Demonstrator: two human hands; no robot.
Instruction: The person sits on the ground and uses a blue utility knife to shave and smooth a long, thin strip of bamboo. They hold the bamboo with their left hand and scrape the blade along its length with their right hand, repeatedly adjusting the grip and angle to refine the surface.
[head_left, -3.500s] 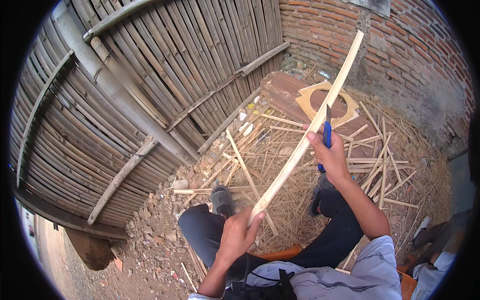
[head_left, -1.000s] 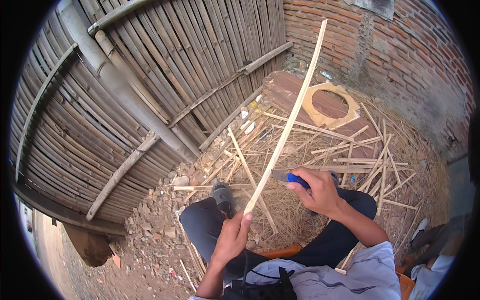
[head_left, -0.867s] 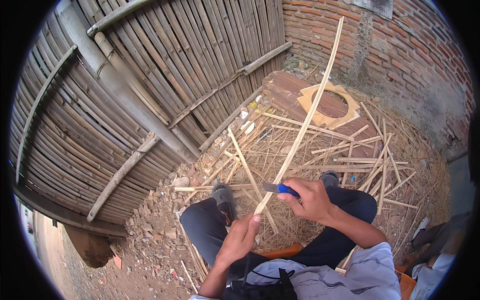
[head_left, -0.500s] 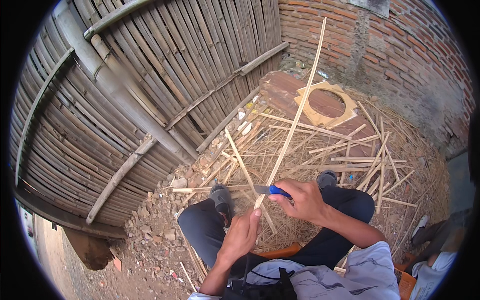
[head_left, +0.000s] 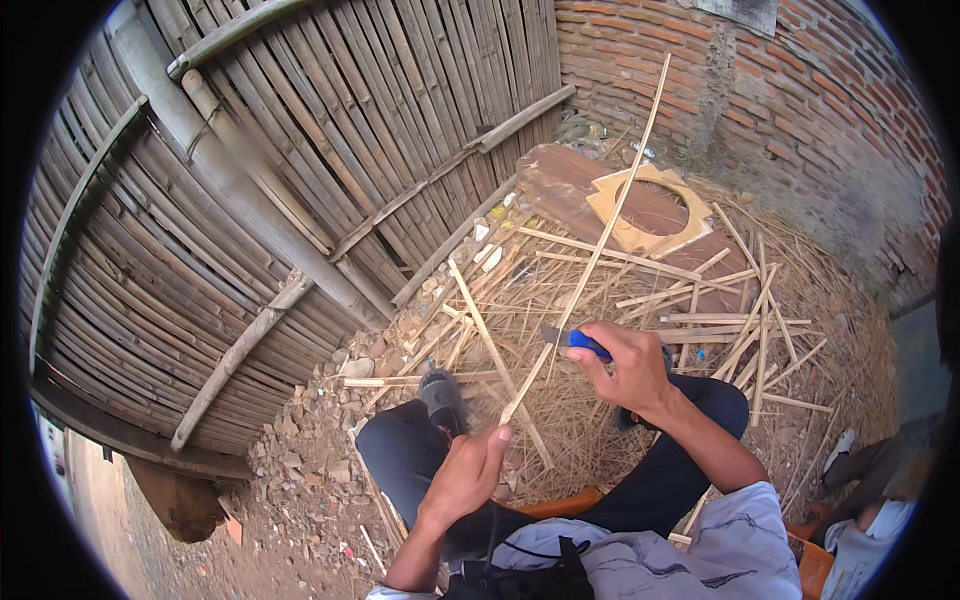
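Observation:
A long, thin bamboo strip slants up and away from me, its near end gripped by my left hand. The thumb lies along the strip there. My right hand is closed round the blue handle of a knife. Its short grey blade rests on or against the strip, some way above my left hand; whether it is cutting in cannot be seen. Below the strip, pale shavings and split bamboo pieces cover the ground between my feet.
A slatted bamboo fence stands at left, a brick wall at far right. A yellowish board with a round hole lies on a brown plank. Cut strips lie to the right. Another person's leg shows at the right edge.
The knife and my right hand have moved up along the strip, away from my left hand. The strip's far end has swung right and lower. My left hand has shifted slightly left and down.

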